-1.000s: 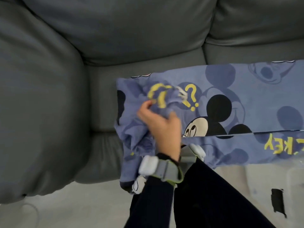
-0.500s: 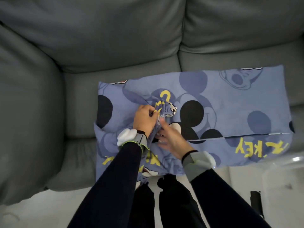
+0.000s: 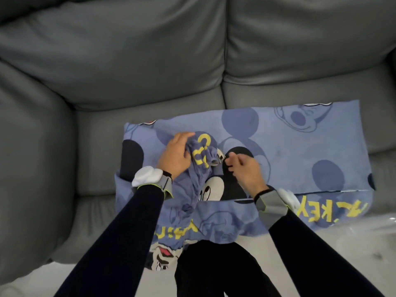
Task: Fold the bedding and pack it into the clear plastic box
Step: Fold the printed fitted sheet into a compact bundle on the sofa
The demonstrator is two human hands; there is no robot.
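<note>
Grey sofa seat carries blue bedding, front edge overhanging

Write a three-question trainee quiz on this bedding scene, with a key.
1. True or false: the sheet lies on the sofa.
2. Which hand grips the bunched corner? A. left hand B. right hand C. neither
3. Fill in: the marks printed on the bunched corner are coloured ____.

Key: 1. true; 2. A; 3. yellow
</note>
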